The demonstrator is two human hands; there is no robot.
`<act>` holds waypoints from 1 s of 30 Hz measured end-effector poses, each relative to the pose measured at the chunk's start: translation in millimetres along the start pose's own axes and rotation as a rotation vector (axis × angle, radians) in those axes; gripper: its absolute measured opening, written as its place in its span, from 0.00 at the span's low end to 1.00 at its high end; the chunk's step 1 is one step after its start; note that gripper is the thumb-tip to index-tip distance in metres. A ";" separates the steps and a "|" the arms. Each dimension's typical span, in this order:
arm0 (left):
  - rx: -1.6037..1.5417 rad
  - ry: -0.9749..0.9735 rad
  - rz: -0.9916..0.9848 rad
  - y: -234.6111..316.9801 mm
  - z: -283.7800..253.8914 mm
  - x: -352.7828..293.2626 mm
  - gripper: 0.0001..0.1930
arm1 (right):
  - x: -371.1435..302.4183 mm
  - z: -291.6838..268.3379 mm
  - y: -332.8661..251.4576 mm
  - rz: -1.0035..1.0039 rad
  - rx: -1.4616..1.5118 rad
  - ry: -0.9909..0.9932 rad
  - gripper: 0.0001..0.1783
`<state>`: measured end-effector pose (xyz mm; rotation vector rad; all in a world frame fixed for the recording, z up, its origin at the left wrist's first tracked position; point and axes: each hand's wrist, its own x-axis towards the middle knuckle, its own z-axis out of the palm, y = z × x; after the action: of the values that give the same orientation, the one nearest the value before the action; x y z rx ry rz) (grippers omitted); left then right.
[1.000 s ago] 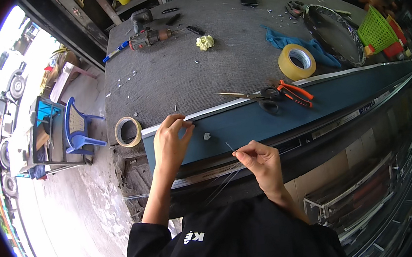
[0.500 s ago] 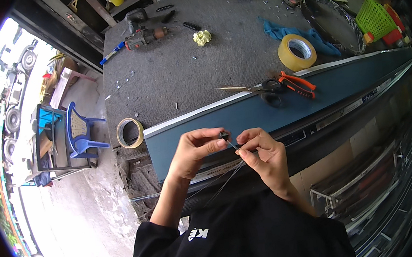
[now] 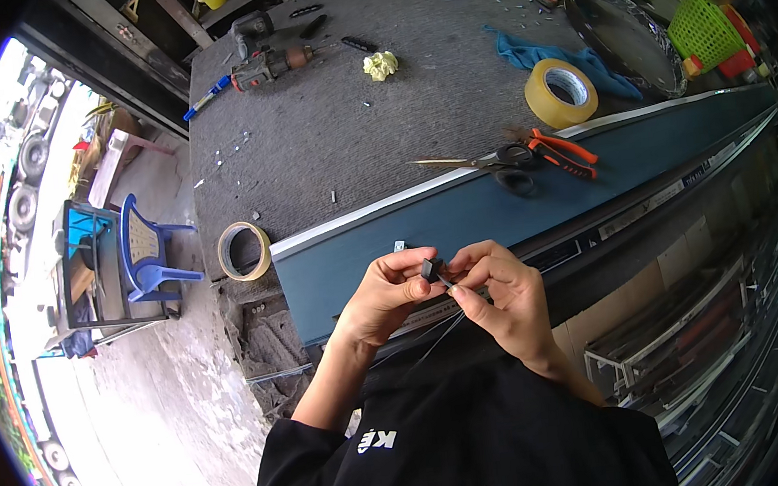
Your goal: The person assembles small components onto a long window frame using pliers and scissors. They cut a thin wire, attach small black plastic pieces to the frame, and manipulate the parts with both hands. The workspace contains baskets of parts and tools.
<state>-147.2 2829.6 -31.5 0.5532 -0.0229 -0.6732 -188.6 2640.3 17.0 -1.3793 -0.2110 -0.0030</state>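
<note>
My left hand (image 3: pixel 377 298) pinches a small black block-shaped piece (image 3: pixel 430 269) between thumb and fingers. Close beside it, my right hand (image 3: pixel 507 299) has thumb and forefinger closed on a thin cord (image 3: pixel 436 342), whose end meets or nearly meets the black piece; the fingers hide the exact contact. The cord trails down toward my shirt. Both hands are over the near edge of a long dark blue panel (image 3: pixel 353 258). A small light-coloured piece (image 3: pixel 400 246) lies on the panel just beyond my left hand.
Black-handled scissors (image 3: pixel 510 158) and orange pliers (image 3: pixel 564 153) lie across the panel's far edge. Tape rolls (image 3: pixel 539 97) (image 3: pixel 223 251) flank the panel. Farther off are a drill (image 3: pixel 269 67), crumpled paper (image 3: pixel 380 66), a blue cloth (image 3: pixel 578 64) and a green basket (image 3: pixel 704 30).
My hands have drawn closer together, the left moving slightly right and down. The black piece has turned and shows more of its face. The small light-coloured piece on the panel has come into view.
</note>
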 end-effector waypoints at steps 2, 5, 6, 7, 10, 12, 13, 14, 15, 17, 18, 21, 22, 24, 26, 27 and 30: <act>0.036 0.019 -0.002 -0.1 1.4 -0.4 0.20 | 0.6 0.2 0.3 -0.015 -0.006 0.006 0.02; 0.110 0.009 0.026 -0.3 2.5 -0.8 0.20 | 0.5 -0.6 0.3 -0.008 -0.025 -0.003 0.02; 0.126 -0.012 0.045 -0.5 2.7 -1.0 0.20 | 0.4 -0.7 0.4 0.004 -0.032 -0.003 0.02; 0.153 0.009 0.039 -1.0 2.9 -1.1 0.20 | 0.3 -0.9 0.6 0.009 -0.033 -0.002 0.02; 0.158 0.029 0.036 -2.6 3.1 -0.8 0.20 | 0.1 -1.3 1.0 0.014 -0.032 -0.007 0.03; 0.111 0.045 0.031 -3.5 3.1 -0.2 0.20 | 0.2 -2.2 1.0 0.013 -0.034 -0.013 0.03; 0.105 0.043 0.035 -3.4 2.9 -0.1 0.20 | 0.2 -2.5 0.9 0.012 -0.036 -0.018 0.03; 0.099 0.041 0.038 -3.3 2.8 -0.1 0.20 | 0.3 -2.9 0.7 0.003 -0.040 -0.021 0.03; 0.077 0.024 0.049 -3.1 2.7 -0.2 0.20 | 0.6 -3.1 0.7 0.017 -0.033 -0.027 0.04; 0.097 0.035 0.042 -2.7 2.6 -0.5 0.20 | 1.3 -3.3 0.5 0.024 -0.023 -0.034 0.04; 0.082 0.019 0.048 -2.6 2.5 -0.7 0.20 | 1.6 -3.3 0.3 0.034 -0.018 -0.036 0.04; 0.097 0.032 0.040 -2.5 2.3 -1.0 0.20 | 2.0 -3.1 -0.8 0.039 -0.011 -0.042 0.04; 0.111 0.037 0.036 -2.6 2.2 -1.0 0.20 | 2.0 -2.9 -1.2 0.033 -0.013 -0.046 0.04; 0.104 0.030 0.036 -2.8 1.8 -0.9 0.21 | 1.9 -2.8 -1.9 0.024 -0.020 -0.052 0.03; 0.114 0.043 0.031 -2.9 1.3 -1.0 0.21 | 1.6 -2.6 -2.3 0.011 -0.032 -0.054 0.03; 0.102 0.032 0.037 -2.8 1.1 -1.3 0.21 | 1.6 -2.3 -2.0 0.027 -0.024 -0.050 0.03; 0.118 0.025 0.022 -2.0 1.2 -1.8 0.20 | 1.4 -2.0 -0.4 0.057 -0.009 -0.040 0.02</act>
<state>-150.0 2828.8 -31.2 0.6742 -0.0457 -0.6464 -186.9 2638.5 17.3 -1.3948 -0.2050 0.0710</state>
